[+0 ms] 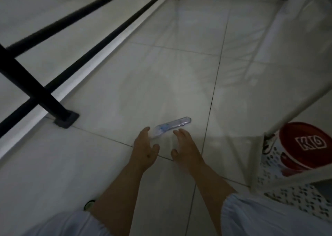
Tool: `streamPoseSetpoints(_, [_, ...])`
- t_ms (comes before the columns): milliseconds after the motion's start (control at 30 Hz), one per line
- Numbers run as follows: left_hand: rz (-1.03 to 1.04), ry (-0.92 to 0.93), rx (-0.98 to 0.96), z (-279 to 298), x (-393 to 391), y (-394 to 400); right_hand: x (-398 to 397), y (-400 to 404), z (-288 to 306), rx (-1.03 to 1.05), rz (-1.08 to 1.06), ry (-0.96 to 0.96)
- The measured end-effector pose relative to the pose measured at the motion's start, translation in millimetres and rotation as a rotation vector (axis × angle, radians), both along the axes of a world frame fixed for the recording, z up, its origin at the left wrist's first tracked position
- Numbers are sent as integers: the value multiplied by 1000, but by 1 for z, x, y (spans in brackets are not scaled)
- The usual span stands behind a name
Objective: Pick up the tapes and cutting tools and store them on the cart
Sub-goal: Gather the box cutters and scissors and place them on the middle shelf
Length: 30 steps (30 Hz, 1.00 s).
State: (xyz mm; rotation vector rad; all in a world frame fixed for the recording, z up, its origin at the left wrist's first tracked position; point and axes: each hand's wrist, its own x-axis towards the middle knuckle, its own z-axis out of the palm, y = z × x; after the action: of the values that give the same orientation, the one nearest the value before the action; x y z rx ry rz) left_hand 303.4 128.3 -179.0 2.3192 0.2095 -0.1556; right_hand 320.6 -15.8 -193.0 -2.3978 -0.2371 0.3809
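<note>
Clear plastic case (171, 127), blue item inside, possibly a cutter; blur prevents confirming. It lies on the floor tile (161, 77) just beyond your fingertips. Your left hand (144, 146) and right hand (183, 146) both reach with fingers relaxed, holding nothing. Red tub (303, 146) sits on the cart (280, 190), right of your right hand.

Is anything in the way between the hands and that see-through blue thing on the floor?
Nothing visible. The left hand and right hand reach over bare floor tile toward the clear blue-marked tool, one on each side of its near end.
</note>
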Motion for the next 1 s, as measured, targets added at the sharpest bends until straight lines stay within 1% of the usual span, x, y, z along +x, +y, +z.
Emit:
streamPoseSetpoints(67, [53,74,-67,-7,8,-2,2,0,-4,12,21,49])
streamPoseSetpoints(100, [52,97,-68,-10,11,-3,2,0,-5,17,32,65])
streamPoseSetpoints(167, [10,115,-31,-15,17,-5,1,0,-8,31,43,74])
streamPoseSetpoints(300, [7,162,24,-18,30,-12,12,6,-6,36,80,33])
streamPoseSetpoints(400, [31,149,44,-18,34,-21,21,9,-8,10,130,32])
streamPoseSetpoints(500, [52,80,50,-23,32,-29,22,10,-15,13,136,0])
streamPoseSetpoints(600, [100,24,-41,-27,24,-35,14,11,-22,46,106,-39])
streamPoseSetpoints(667, [155,-1,-130,-23,18,-40,8,10,-29,44,114,-131])
streamPoseSetpoints(700, [177,-7,-186,-19,14,-42,4,10,-31,78,111,-153])
streamPoseSetpoints(767, [211,3,-290,-11,5,-47,-4,9,-25,133,62,-192])
streamPoseSetpoints(833, [229,3,-347,-6,-4,-50,-14,2,-18,179,-20,-213])
streamPoseSetpoints(1000, [290,8,-494,19,-28,-61,-41,-13,14,266,-90,-271])
